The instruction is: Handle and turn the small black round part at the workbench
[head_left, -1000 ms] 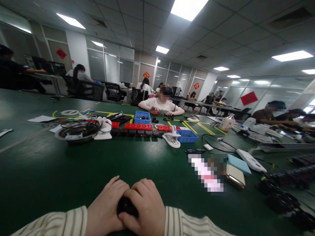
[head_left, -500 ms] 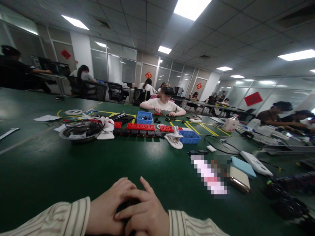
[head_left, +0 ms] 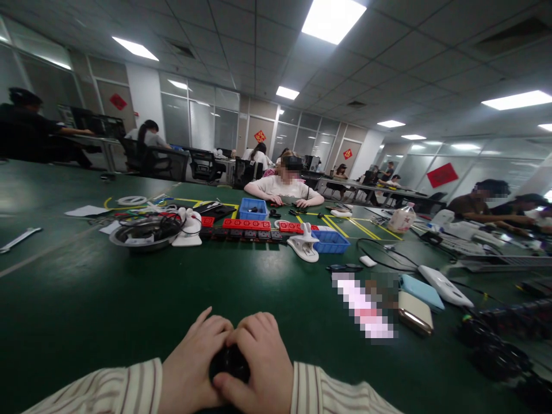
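Observation:
A rounded, glossy black object (head_left: 231, 363) sits between my two hands at the bottom of the view, low over the green table. My left hand (head_left: 195, 353) wraps its left side, with one finger raised. From the right, my right hand (head_left: 266, 359) curls over it, thumb across the front. The fingertips of both hands meet along the top. Most of the object is covered, so its exact kind is unclear.
Ahead are a metal bowl (head_left: 129, 244) of cables, a white clip stand (head_left: 304, 244), red blocks (head_left: 248, 224) and a blue bin (head_left: 331, 241). Power banks (head_left: 414, 313) lie right. A wrench (head_left: 20, 240) is far left. A person (head_left: 282, 187) sits opposite.
My right hand's fingers have shifted from lying spread across my left hand to curling over the black object. More of the object now shows between my hands.

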The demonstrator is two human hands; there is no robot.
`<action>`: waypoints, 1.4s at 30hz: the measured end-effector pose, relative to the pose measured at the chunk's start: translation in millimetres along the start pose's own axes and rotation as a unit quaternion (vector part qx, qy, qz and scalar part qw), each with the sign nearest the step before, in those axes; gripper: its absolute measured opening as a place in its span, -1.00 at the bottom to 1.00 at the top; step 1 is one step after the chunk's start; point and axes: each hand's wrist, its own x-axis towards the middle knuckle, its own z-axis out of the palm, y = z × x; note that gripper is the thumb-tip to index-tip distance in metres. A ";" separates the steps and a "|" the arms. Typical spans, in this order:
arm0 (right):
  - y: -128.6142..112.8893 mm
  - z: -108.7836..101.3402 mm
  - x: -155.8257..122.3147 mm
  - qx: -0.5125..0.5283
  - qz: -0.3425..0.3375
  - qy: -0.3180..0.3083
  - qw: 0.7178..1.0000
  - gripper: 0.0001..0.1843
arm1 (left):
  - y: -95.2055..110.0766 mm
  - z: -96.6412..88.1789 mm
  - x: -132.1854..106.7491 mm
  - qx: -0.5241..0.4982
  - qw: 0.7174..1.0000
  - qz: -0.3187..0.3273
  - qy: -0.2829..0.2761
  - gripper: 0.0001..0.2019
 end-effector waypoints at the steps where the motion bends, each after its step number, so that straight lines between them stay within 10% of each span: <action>1: 0.2 -1.6 -0.3 0.010 -0.024 -0.005 1.000 -0.74 | -1.5 -0.4 1.2 -0.007 1.000 0.004 -0.008 -0.70; 10: 23.9 15.3 -4.0 0.084 -0.247 -0.031 0.965 -0.87 | -17.9 -4.6 7.4 -0.045 0.993 0.087 -0.065 -0.49; 20: 0.5 -2.1 1.9 0.061 0.012 0.097 0.993 -0.24 | 1.5 -0.7 -4.1 0.013 1.000 0.005 0.019 -0.33; 25: -2.5 1.4 0.7 0.027 -0.002 0.039 0.999 -0.48 | 3.3 -0.1 -3.3 -0.007 1.000 0.008 -0.011 -0.65; 32: 9.3 8.1 -0.2 0.113 -0.207 0.003 0.972 -0.92 | -8.5 -5.7 8.0 -0.060 0.994 0.072 -0.059 -0.61; 37: 14.3 13.6 -1.4 0.128 -0.242 0.038 0.961 -0.77 | -11.3 -4.0 6.4 -0.056 0.994 0.081 -0.047 -0.42; 42: 2.0 -1.9 0.4 0.102 -0.083 0.051 0.990 -0.37 | -7.3 -4.4 -1.7 -0.040 0.997 0.068 -0.017 -0.30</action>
